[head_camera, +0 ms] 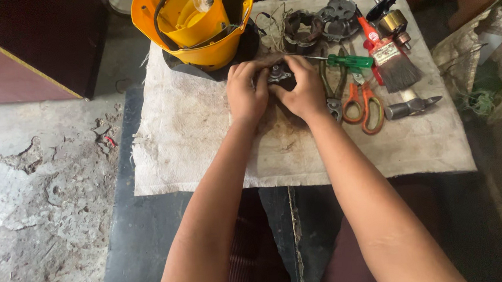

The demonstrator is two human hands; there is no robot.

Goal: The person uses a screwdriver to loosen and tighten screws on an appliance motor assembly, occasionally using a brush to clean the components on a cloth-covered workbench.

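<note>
Both hands meet over a small dark metal part (279,73) on a stained white cloth (193,144). My left hand (247,92) wraps its left side and my right hand (304,89) its right side, fingers curled round it. Most of the part is hidden by the fingers. A yellow plastic housing (194,23) with black wires inside lies tipped just behind my left hand.
Right of my hands lie a green-handled screwdriver (348,61), pliers (331,89), orange-handled scissors (363,102), a red-handled paintbrush (388,57) and a hammer (411,107). A wound motor stator (304,30) and a dark metal casting (339,17) sit behind. Cracked concrete floor (39,189) lies left.
</note>
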